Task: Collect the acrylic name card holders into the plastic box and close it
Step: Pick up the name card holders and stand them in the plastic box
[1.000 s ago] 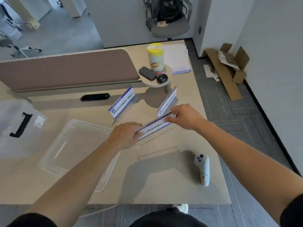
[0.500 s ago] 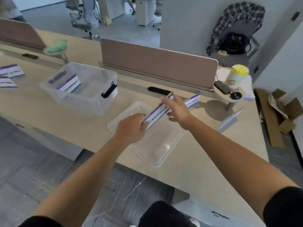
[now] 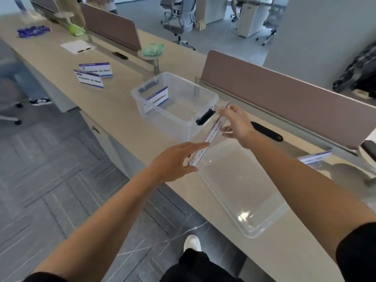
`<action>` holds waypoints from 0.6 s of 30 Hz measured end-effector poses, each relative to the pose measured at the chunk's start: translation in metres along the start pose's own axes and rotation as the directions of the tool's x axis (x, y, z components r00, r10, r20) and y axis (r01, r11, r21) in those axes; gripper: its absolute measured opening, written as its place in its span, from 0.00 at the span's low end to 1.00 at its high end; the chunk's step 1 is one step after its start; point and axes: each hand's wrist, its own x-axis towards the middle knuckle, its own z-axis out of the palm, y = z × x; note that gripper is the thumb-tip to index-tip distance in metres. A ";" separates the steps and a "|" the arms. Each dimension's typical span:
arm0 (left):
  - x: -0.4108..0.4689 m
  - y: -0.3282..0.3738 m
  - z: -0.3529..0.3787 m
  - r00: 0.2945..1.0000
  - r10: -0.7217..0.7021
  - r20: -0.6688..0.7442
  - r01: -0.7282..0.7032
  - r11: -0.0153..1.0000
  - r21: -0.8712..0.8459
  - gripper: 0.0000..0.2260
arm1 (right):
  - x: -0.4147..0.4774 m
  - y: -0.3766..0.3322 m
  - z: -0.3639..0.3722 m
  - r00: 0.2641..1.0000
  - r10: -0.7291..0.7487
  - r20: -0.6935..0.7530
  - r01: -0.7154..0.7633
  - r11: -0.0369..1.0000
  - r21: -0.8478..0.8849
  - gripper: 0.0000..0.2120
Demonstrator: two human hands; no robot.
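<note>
Desk clutter lay all round you at this moment. Your left hand (image 3: 175, 161) gripped the near end of an acrylic name card holder (image 3: 211, 135), thumb under it and fingers stretched along its upper edge, while your right hand (image 3: 237, 125) pinched the far end between thumb and fingertips. The holder hung in the air, slanting up from left hand to right, over the gap between the clear plastic box (image 3: 177, 104) and its loose lid (image 3: 242, 188).

The box stood open on the long beige desk (image 3: 114, 106), just beyond your hands, with one name card holder (image 3: 156, 96) already leaning against its far-left inner wall. The black latch (image 3: 205, 117) on its near-right end stuck outwards, close beside the far end of the held holder. The lid lay flat on the desk under your right forearm, one corner reaching past the desk's front edge.

Two more name card holders (image 3: 92, 75) stood on the desk well to the left of the box, and another one (image 3: 314, 157) stood to the right, beyond your right arm. A black oblong object (image 3: 266, 131) lay just behind your right wrist, below the brown divider panel (image 3: 284, 102). A green crumpled thing (image 3: 152, 49) sat on a small round stand behind the box.
</note>
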 end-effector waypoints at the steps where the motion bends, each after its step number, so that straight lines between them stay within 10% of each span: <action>1: 0.007 -0.009 -0.007 1.000 -0.001 0.000 0.001 1.000 0.027 0.37 | 0.013 -0.002 0.006 1.000 0.005 0.018 -0.005 1.000 0.014 0.23; 9: 0.081 -0.068 -0.066 1.000 0.001 -0.001 -0.001 0.975 0.224 0.43 | 0.119 -0.030 0.044 0.993 0.035 0.112 -0.063 0.964 0.258 0.16; 15: 0.123 -0.128 -0.100 0.992 0.079 -0.098 -0.046 0.953 0.300 0.42 | 0.186 -0.040 0.080 0.974 -0.035 0.222 -0.031 0.957 0.287 0.41; 18: 0.145 -0.166 -0.113 0.988 0.116 -0.101 -0.083 0.955 0.284 0.42 | 0.217 -0.043 0.103 0.974 -0.047 0.224 -0.016 0.962 0.273 0.32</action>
